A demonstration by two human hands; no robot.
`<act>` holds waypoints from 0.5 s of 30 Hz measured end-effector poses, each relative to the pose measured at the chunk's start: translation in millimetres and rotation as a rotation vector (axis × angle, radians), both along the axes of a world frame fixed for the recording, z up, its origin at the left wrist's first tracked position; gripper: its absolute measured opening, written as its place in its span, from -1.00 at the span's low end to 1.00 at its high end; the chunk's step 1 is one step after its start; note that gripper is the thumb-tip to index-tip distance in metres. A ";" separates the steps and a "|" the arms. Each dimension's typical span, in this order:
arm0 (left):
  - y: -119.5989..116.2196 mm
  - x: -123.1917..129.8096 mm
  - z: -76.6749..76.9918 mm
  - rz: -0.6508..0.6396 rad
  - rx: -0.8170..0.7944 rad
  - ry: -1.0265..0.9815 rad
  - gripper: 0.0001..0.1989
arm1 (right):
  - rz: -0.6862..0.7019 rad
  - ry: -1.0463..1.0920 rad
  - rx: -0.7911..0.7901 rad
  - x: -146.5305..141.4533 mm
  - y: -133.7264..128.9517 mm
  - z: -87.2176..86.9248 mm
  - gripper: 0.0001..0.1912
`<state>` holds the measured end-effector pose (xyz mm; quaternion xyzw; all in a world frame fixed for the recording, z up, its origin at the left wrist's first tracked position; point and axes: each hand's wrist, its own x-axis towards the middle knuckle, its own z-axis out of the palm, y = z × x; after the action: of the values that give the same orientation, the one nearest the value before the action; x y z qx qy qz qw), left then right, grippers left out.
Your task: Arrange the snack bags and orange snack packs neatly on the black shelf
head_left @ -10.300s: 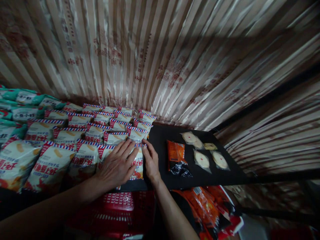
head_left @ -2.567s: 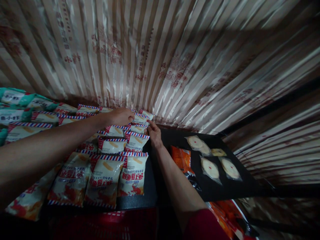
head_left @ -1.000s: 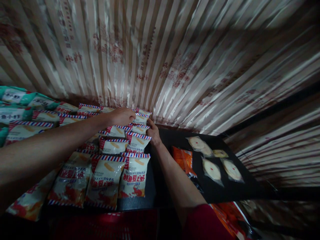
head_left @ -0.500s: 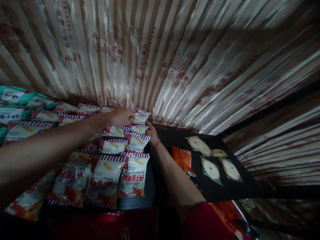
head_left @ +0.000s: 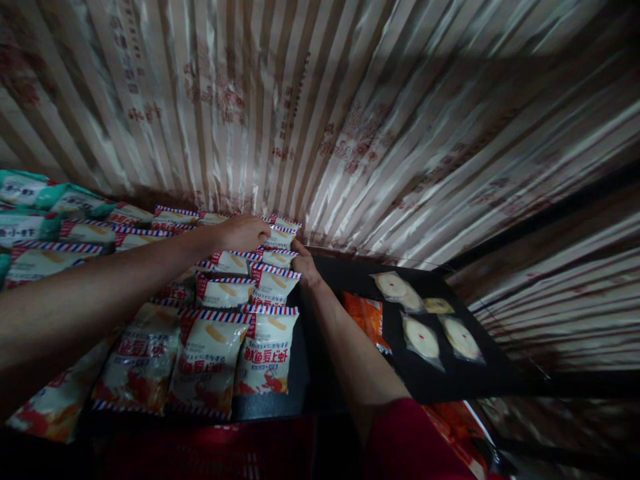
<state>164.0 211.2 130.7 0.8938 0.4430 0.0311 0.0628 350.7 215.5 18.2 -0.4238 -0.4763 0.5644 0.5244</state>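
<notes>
1. Reaches over the rows of white bags (head_left: pixel 267 353) with the left hand (head_left: pixel 245 231), back of it upward, fingers curled in at the left edge of a rear bag (head_left: pixel 281 240); cannot tell whether gripping or only touching.
2. Brings the right hand (head_left: pixel 305 265) against the right edge of the same bag, fingers partly hidden; cannot tell whether closed on it.
3. Has the rear bag between both hands, toward the back right of the rows, with another white bag just behind, near the striped sheet (head_left: pixel 280 80).
4. Has the other white bags overlapping in rows on the black shelf (head_left: pixel 320 363), and teal bags (head_left: pixel 24 227) at far left.
5. Has an orange bag (head_left: pixel 364 315) partly behind the right forearm, then clear packets (head_left: pixel 423 339) with round, pale contents farther right.
6. Wears a red sleeve (head_left: pixel 415 437) on the right arm, near a dim red basket (head_left: pixel 225 450) below the shelf.
</notes>
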 end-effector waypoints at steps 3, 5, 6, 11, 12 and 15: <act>-0.4 -0.5 -0.6 -0.013 0.014 -0.009 -0.67 | 0.000 0.018 -0.002 0.8 -1.1 -0.5 -0.42; -1.4 -0.6 -0.2 -0.014 0.011 -0.003 -0.67 | -0.047 0.033 0.011 1.7 0.3 -2.6 -0.42; -2.1 -0.5 0.2 -0.012 0.007 0.000 -0.67 | -0.072 0.037 0.014 2.1 0.9 -3.6 -0.42; -4.1 1.1 1.1 -0.006 -0.010 -0.003 -0.68 | 0.016 0.016 0.045 2.3 -0.2 -3.3 -0.42; -3.9 1.2 0.7 -0.006 -0.013 -0.006 -0.68 | 0.033 0.010 0.053 2.5 -0.8 -3.3 -0.42; -4.1 1.4 0.0 -0.010 -0.009 -0.020 -0.68 | 0.012 0.004 0.063 5.0 -2.3 -6.7 -0.42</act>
<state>165.3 207.1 130.7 0.8954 0.4379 0.0377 0.0713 355.7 213.2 11.5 -0.4031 -0.4955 0.5529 0.5350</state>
